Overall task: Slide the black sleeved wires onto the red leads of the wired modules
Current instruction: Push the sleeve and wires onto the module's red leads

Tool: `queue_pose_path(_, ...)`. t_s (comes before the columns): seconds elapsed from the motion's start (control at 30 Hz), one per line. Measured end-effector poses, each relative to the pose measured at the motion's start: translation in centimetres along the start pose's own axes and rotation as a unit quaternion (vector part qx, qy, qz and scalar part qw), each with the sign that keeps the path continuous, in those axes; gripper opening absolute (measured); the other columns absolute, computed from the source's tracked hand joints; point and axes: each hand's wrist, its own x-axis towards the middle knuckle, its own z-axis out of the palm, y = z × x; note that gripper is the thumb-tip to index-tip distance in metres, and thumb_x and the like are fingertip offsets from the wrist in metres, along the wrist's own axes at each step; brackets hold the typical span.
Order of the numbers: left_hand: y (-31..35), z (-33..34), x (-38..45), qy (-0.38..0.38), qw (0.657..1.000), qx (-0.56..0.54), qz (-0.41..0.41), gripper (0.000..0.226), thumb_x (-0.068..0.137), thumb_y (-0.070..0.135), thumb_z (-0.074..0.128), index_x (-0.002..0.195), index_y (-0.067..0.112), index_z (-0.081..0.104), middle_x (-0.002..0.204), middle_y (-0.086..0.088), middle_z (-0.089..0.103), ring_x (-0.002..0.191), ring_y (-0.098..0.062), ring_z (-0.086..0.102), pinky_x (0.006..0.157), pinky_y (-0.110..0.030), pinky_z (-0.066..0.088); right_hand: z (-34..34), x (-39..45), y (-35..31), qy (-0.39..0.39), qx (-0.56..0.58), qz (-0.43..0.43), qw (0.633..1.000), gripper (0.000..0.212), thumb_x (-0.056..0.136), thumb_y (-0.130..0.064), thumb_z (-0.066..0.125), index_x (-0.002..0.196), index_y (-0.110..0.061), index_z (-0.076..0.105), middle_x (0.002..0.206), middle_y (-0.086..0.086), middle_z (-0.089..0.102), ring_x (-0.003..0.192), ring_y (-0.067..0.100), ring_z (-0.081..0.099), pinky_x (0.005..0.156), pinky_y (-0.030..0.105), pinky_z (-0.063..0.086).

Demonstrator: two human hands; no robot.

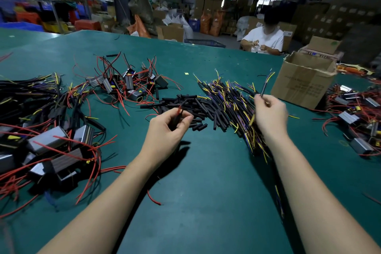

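Sleeved wire [266, 84] beside cardboard box [303, 80]

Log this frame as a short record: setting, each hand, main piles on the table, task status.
setting: green table in a warehouse
left hand: pinches a red lead with a black piece
right hand: holds one black sleeved wire raised over the wire pile
other piles: short black sleeves; wired modules
extras: cardboard box
status: wire not yet on the lead

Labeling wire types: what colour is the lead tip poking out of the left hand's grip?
Red. The lead tip sticks up from the left hand; head view shows it.
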Motion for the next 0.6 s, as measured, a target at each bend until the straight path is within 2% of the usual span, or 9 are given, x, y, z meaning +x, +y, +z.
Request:
queue_pose_path(0.1, -0.2, 0.2, 0.0, 0.004, 1.0, 0.016, 0.009, 0.009, 0.09, 0.011, 0.063, 0.081, 0.012, 0.066, 0.059, 0.008, 0.049, 0.052, 0.001, 0.04, 0.054, -0.009, 0.033, -1.1, 3.2, 1.3, 0.021, -0.183, 0.027, 0.982, 0.026, 0.096, -0.025, 0.052, 0.105, -0.011, 0.07, 0.101, 0.012, 0.065, 0.101, 0.034, 0.057, 0.082, 0.033, 0.041)
queue_pose_path(0.2, -0.3, 0.4, 0.0, 0.003, 1.0, 0.013, 0.008, 0.01, 0.09, 0.013, 0.063, 0.08, 0.011, 0.066, 0.06, 0.002, 0.048, 0.054, -0.003, 0.036, 0.053, -0.013, 0.033, -1.3, 5.7, 2.6, 0.0, -0.297, 0.063, 0.953, 0.027, 0.097, -0.024, 0.051, 0.112, -0.01, 0.068, 0.118, 0.018, 0.063, 0.11, 0.037, 0.057, 0.091, 0.039, 0.044)
queue_pose_path(0.27, -0.3, 0.5, 0.0, 0.002, 1.0, 0.011, 0.008, 0.01, 0.089, 0.013, 0.063, 0.08, 0.012, 0.066, 0.059, 0.002, 0.047, 0.054, -0.004, 0.035, 0.052, -0.014, 0.032, -1.0, 6.3, 3.0, -0.011, -0.374, 0.053, 0.926, 0.031, 0.097, -0.03, 0.052, 0.118, -0.011, 0.064, 0.124, 0.019, 0.059, 0.119, 0.036, 0.049, 0.099, 0.041, 0.036)
queue_pose_path(0.33, -0.3, 0.5, 0.0, 0.001, 1.0, 0.01, 0.009, 0.011, 0.089, 0.013, 0.064, 0.079, 0.014, 0.065, 0.058, 0.004, 0.045, 0.053, -0.004, 0.035, 0.052, -0.014, 0.032, -0.4, 6.2, 3.3, -0.01, -0.441, -0.001, 0.898, 0.035, 0.095, -0.039, 0.054, 0.119, -0.016, 0.063, 0.128, 0.017, 0.053, 0.124, 0.034, 0.04, 0.102, 0.043, 0.026)
queue_pose_path(0.43, -0.2, 0.5, 0.0, 0.003, 1.0, 0.014, 0.011, 0.012, 0.089, 0.013, 0.064, 0.078, 0.016, 0.065, 0.056, 0.007, 0.044, 0.052, -0.004, 0.036, 0.051, -0.013, 0.031, 1.0, 5.5, 2.9, -0.033, -0.394, -0.045, 0.917, 0.029, 0.093, -0.041, 0.056, 0.103, -0.019, 0.071, 0.115, 0.014, 0.063, 0.117, 0.033, 0.045, 0.097, 0.041, 0.028)
queue_pose_path(0.53, -0.1, 0.5, -0.1, 0.003, 1.0, 0.013, 0.011, 0.011, 0.089, 0.014, 0.064, 0.078, 0.014, 0.065, 0.054, 0.008, 0.041, 0.051, -0.005, 0.034, 0.05, -0.013, 0.029, 2.1, 4.8, 2.2, -0.05, -0.334, -0.022, 0.941, 0.023, 0.092, -0.029, 0.057, 0.097, -0.013, 0.073, 0.108, 0.014, 0.067, 0.111, 0.034, 0.053, 0.095, 0.038, 0.037)
queue_pose_path(0.6, 0.0, 0.4, -0.1, 0.003, 1.0, 0.012, 0.012, 0.011, 0.089, 0.014, 0.064, 0.079, 0.012, 0.065, 0.054, 0.008, 0.041, 0.05, -0.004, 0.034, 0.049, -0.012, 0.028, 2.2, 4.5, 1.7, -0.04, -0.329, -0.007, 0.943, 0.019, 0.091, -0.02, 0.056, 0.096, -0.009, 0.071, 0.105, 0.015, 0.068, 0.102, 0.035, 0.058, 0.086, 0.036, 0.046)
